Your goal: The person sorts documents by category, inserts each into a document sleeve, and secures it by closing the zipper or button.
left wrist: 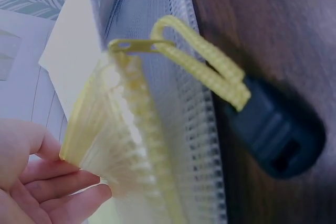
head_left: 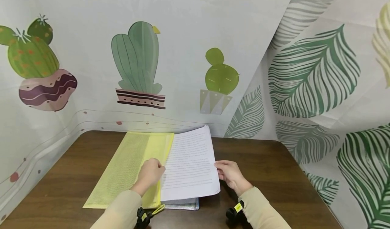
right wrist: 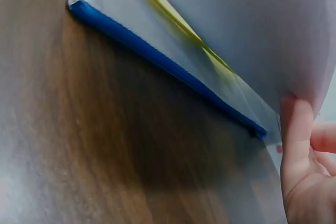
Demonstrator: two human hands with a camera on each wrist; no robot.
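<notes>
"Where are the papers?"

"The stack of white, line-printed paper sheets (head_left: 192, 168) is right of a flat yellow mesh zip pouch (head_left: 125, 171) on the dark brown wooden counter (head_left: 259, 154). The stack's left edge appears to sit between the pouch's two layers; how deep, I can't tell."

"And the hands?"

"The left hand (head_left: 150, 171) is at the pouch's right edge, its fingers curled, pinching the yellow rim. The right hand (head_left: 230, 174), farther right of the pouch, pinches the sheets' outer edge between thumb and fingers."

"Why like that?"

"Probably the left pinch parts the pouch's mouth, while the right one holds the stack up and straight."

"Anything in the way?"

"Under the papers, just right of the pouch, lies a grey see-through mesh case (head_left: 182, 204) with a blue zip edge (right wrist: 168, 66); sheets could catch there. At the pouch's near right corner, a yellow cord loop (left wrist: 202, 66) with a black plastic end (left wrist: 278, 129) hangs from the zip. Behind the pouch rises a white backdrop (head_left: 182, 19) printed with cacti and leaves."
</notes>
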